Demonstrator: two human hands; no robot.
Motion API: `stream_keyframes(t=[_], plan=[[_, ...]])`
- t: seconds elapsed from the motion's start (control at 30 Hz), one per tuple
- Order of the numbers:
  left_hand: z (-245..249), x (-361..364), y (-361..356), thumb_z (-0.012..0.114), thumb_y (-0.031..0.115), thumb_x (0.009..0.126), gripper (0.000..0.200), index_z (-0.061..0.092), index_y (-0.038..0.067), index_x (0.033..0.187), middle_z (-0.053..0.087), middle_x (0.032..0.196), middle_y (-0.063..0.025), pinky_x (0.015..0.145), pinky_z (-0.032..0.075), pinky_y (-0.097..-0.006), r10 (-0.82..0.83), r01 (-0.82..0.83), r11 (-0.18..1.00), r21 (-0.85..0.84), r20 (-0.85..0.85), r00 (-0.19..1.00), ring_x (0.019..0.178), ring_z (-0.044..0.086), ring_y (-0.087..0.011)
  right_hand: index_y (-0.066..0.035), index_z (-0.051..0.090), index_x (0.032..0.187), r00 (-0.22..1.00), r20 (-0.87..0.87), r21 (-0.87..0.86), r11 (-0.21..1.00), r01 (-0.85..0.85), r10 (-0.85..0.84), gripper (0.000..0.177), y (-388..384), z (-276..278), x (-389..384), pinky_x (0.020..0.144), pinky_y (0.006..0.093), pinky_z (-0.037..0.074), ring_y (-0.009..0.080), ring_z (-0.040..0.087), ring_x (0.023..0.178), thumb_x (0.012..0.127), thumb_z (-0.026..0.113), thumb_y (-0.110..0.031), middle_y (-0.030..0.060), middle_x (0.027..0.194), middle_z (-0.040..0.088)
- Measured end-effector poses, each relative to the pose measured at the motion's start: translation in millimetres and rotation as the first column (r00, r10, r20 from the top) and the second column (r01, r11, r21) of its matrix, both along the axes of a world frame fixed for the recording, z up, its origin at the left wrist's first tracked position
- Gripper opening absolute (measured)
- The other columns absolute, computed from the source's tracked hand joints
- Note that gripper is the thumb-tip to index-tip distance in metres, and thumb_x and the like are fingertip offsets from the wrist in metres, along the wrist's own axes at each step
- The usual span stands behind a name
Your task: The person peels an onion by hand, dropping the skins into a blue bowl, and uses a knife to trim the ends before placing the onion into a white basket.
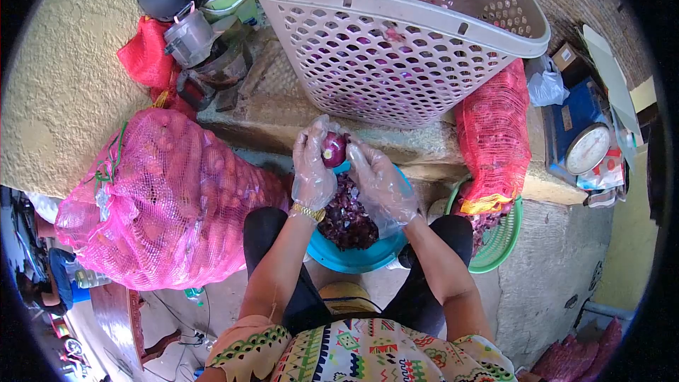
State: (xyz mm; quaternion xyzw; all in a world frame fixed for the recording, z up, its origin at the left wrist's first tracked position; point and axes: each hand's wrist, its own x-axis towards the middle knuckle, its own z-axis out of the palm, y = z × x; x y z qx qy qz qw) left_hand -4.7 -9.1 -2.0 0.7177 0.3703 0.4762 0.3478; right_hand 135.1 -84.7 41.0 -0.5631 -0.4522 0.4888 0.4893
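My left hand [313, 170], in a clear plastic glove with a gold watch at the wrist, is closed around a red onion [334, 149]. My right hand [382, 180], gloved likewise, has its fingertips against the onion's right side; whether a small tool is in it is hidden. Both hands are over a blue basin [345, 262] between my knees. Dark purple onion skins [346, 219] lie in the basin. Beyond my hands, a large beige perforated basket [375, 49] stands on a concrete step, with onions showing through its holes.
A bulging pink mesh sack [170, 198] of onions stands at my left. On the right, a red mesh sack [493, 134] hangs over a green basket [520, 223] containing onion skins. A dial scale [587, 148] stands farther right. A pot [189, 39] is at the upper left.
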Motion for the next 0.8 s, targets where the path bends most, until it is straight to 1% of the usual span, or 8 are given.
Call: stream_keyframes(t=[0.13,0.2,0.3,0.4,0.5,0.57,0.67,0.8], plan=[[-5.1,-0.6,0.1,0.073,-0.010,0.090,0.065,0.052,0.000,0.150,0.068,0.128,-0.0202,0.103,0.056,-0.0409,-0.001,0.001,1.000,-0.016,-0.042,0.999,0.115,0.070,-0.0304,-0.010,0.065,0.119,0.940,-0.315,-0.284,0.958,0.040,-0.132,0.037,0.2,4.2,-0.2,0.057,0.0232,0.035,0.0063,0.039,0.064,0.115,0.053,-0.044,-0.0065,0.073,0.046],[-15.8,5.2,4.7,0.074,-0.005,0.094,0.061,0.051,0.000,0.150,0.068,0.132,-0.0196,0.106,0.055,-0.0397,0.014,0.426,0.791,-0.438,0.710,0.704,0.118,0.070,-0.0272,-0.013,0.063,0.107,0.912,-0.376,-0.298,0.954,0.045,-0.161,0.035,1.4,3.6,-0.5,0.054,0.0224,0.033,0.0059,0.037,0.062,0.114,0.053,-0.046,-0.0073,0.071,0.042],[-14.5,6.1,1.3,0.074,-0.001,0.096,0.059,0.051,0.001,0.150,0.069,0.131,-0.0182,0.108,0.054,-0.0392,0.240,0.467,0.710,-0.528,0.804,0.545,0.119,0.069,-0.0258,-0.016,0.057,0.101,0.780,-0.549,-0.444,0.895,0.030,-0.299,0.037,3.3,-3.8,-0.1,0.048,0.0247,0.030,0.0050,0.039,0.058,0.113,0.053,-0.050,-0.0062,0.070,0.043],[-6.6,1.5,4.3,0.074,0.010,0.101,0.050,0.054,0.004,0.146,0.069,0.125,-0.0169,0.109,0.055,-0.0439,0.261,0.301,0.759,-0.577,0.694,0.671,0.116,0.069,-0.0289,-0.016,0.063,0.114,0.685,-0.612,-0.502,0.863,0.050,-0.395,0.039,3.3,-17.1,1.2,0.044,0.0270,0.029,0.0055,0.038,0.053,0.113,0.051,-0.054,-0.0053,0.070,0.043],[-4.7,-1.5,19.0,0.060,0.036,0.110,0.042,0.059,0.008,0.142,0.067,0.128,-0.0124,0.107,0.056,-0.0446,0.521,0.467,0.561,-0.683,0.730,0.442,0.119,0.066,-0.0268,-0.011,0.066,0.124,0.798,-0.520,-0.507,0.862,-0.002,-0.305,0.053,-2.2,-22.7,2.5,0.045,0.0307,0.038,0.0113,0.047,0.058,0.111,0.048,-0.059,-0.0021,0.074,0.050],[-5.6,-8.3,21.4,0.064,0.033,0.107,0.040,0.059,0.010,0.139,0.067,0.124,-0.0144,0.107,0.056,-0.0498,0.572,0.483,0.534,-0.693,0.718,0.397,0.117,0.066,-0.0308,-0.003,0.069,0.127,0.998,-0.008,-0.572,0.819,-0.056,0.063,0.063,-4.2,-27.5,2.6,0.062,0.0451,0.055,0.0291,0.067,0.071,0.109,0.049,-0.060,0.0129,0.087,0.069],[-13.3,-19.3,24.3,0.067,0.027,0.105,0.038,0.059,0.011,0.138,0.068,0.122,-0.0161,0.108,0.055,-0.0548,0.601,0.538,0.499,-0.679,0.719,0.350,0.116,0.066,-0.0347,0.004,0.070,0.125,0.793,0.450,-0.426,0.880,-0.213,0.410,0.069,-10.7,-42.2,6.6,0.090,0.0552,0.055,0.0459,0.073,0.102,0.107,0.051,-0.060,0.0302,0.111,0.074],[-29.4,-30.1,32.9,0.062,0.020,0.106,0.037,0.057,0.008,0.141,0.066,0.128,-0.0158,0.110,0.054,-0.0557,0.575,0.561,0.476,-0.677,0.722,0.384,0.119,0.065,-0.0336,0.007,0.070,0.120,0.689,0.447,-0.535,0.788,-0.305,0.571,0.066,-10.0,-46.2,9.9,0.102,0.0559,0.049,0.0500,0.067,0.116,0.107,0.052,-0.055,0.0368,0.119,0.069]])
